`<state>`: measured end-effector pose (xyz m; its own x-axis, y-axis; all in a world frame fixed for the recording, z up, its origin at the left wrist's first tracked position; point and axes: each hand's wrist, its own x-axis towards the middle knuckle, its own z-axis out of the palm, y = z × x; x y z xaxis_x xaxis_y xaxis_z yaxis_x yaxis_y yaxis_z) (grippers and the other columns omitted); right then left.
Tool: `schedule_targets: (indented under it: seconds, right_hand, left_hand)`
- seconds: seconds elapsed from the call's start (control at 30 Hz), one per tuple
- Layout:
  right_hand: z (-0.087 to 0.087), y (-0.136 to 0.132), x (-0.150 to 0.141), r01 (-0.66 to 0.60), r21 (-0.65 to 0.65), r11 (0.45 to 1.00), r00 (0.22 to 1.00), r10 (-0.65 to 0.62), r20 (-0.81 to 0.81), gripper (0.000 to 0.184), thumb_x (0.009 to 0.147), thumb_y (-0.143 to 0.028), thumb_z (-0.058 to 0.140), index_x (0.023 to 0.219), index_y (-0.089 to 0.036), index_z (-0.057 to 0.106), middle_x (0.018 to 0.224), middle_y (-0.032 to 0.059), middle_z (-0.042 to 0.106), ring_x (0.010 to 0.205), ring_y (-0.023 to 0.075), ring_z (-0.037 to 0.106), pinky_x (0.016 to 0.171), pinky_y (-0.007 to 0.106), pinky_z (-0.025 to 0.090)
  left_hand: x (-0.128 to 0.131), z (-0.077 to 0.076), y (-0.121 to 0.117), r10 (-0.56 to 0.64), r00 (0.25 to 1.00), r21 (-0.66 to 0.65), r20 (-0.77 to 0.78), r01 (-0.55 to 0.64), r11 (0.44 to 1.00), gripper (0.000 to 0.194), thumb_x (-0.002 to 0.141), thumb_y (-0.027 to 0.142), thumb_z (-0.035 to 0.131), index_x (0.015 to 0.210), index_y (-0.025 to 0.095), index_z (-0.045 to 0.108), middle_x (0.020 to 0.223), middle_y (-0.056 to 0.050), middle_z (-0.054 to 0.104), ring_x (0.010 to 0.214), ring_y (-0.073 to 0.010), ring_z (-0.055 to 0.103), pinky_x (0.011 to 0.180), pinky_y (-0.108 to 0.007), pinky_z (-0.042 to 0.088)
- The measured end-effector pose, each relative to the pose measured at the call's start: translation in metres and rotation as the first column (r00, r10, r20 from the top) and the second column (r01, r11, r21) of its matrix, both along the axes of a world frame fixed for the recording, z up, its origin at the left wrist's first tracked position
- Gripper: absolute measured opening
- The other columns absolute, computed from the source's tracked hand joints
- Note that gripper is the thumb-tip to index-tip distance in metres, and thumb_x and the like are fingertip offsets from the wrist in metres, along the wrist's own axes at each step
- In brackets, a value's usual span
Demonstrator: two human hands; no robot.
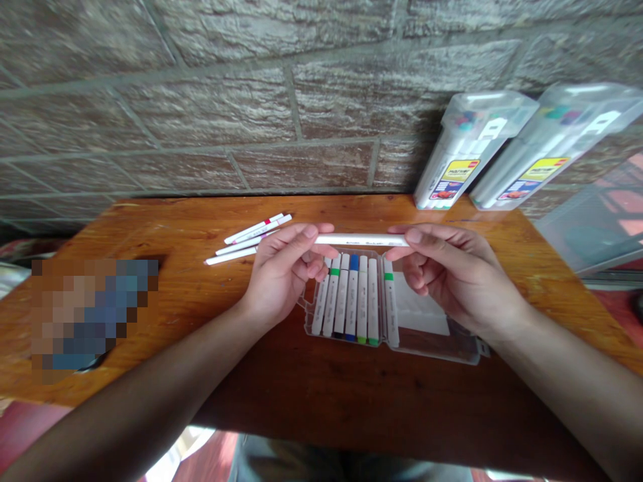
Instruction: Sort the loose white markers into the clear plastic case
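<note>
A white marker pen is held level between both hands, above an open clear plastic case. My left hand pinches its left end between thumb and fingers. Its right end is pinched by my right hand. In the left half of the case several white markers lie side by side, with green, blue and dark bands or ends. One green-banded marker rests by the hinge in the right half, beside a white paper. Several loose markers lie on the table behind my left hand.
Two tall clear cases of markers stand at the back right of the wooden table, near a stone-block wall. A pixelated, blurred-out object lies at the left. The table's front edge is close to my lap.
</note>
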<state>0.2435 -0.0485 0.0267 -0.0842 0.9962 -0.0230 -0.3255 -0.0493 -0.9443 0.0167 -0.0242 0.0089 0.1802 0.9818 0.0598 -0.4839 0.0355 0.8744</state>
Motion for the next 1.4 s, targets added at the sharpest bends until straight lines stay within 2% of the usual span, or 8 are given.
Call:
schedule_targets:
  seconds: [0.27,0.43,0.83,1.07,1.4]
  right_hand:
    - [-0.0040,0.0076,0.0016,0.074,-0.038,0.997,0.997,-0.075,-0.019,0.015,0.080,-0.027,0.088,0.090,-0.016,0.086,0.075,0.0046,0.082,0.042,0.0064,0.055,0.039,0.016,0.047]
    - [-0.0055,0.0078,0.0025,0.086,-0.051,0.995,0.996,-0.087,-0.021,0.017,0.078,-0.028,0.090,0.089,-0.016,0.086,0.074,0.0049,0.082,0.043,0.0066,0.055,0.038,0.016,0.047]
    - [-0.0070,0.0088,0.0030,0.085,-0.049,0.995,0.996,-0.086,-0.021,0.020,0.077,-0.029,0.092,0.089,-0.015,0.086,0.072,0.0051,0.081,0.043,0.0065,0.056,0.038,0.015,0.047]
    - [-0.0089,0.0083,0.0029,0.095,0.028,0.995,0.995,-0.095,0.000,0.013,0.083,-0.027,0.087,0.090,-0.016,0.086,0.072,0.0050,0.081,0.043,0.0066,0.056,0.039,0.016,0.046]
    - [-0.0098,0.0076,0.0037,0.095,0.121,0.988,0.994,-0.101,0.050,0.008,0.090,-0.024,0.082,0.092,-0.018,0.086,0.075,0.0048,0.080,0.046,0.0069,0.057,0.041,0.018,0.047]
  left_hand:
    - [-0.0035,-0.0023,-0.0015,-0.099,0.995,0.036,0.016,0.098,0.995,0.026,0.092,0.026,0.076,0.113,0.012,0.083,0.089,-0.012,0.084,0.053,-0.0081,0.053,0.054,-0.023,0.050]
    - [-0.0029,-0.0022,-0.0012,-0.111,0.994,0.065,0.002,0.111,0.992,0.026,0.091,0.024,0.076,0.114,0.013,0.083,0.091,-0.013,0.084,0.053,-0.0078,0.053,0.054,-0.023,0.051]
    - [-0.0052,0.0012,-0.0048,-0.167,0.986,0.042,0.014,0.166,0.985,0.028,0.090,0.025,0.075,0.114,0.013,0.084,0.094,-0.015,0.084,0.054,-0.0103,0.055,0.054,-0.026,0.050]
    - [-0.0025,0.0010,-0.0029,-0.171,0.984,0.036,0.044,0.169,0.985,0.027,0.092,0.024,0.074,0.114,0.012,0.084,0.094,-0.015,0.084,0.054,-0.0093,0.053,0.055,-0.025,0.050]
    - [-0.0017,0.0023,-0.0035,-0.121,0.993,-0.017,0.012,0.122,0.992,0.027,0.087,0.024,0.078,0.109,0.010,0.085,0.089,-0.015,0.084,0.053,-0.0081,0.052,0.054,-0.023,0.051]
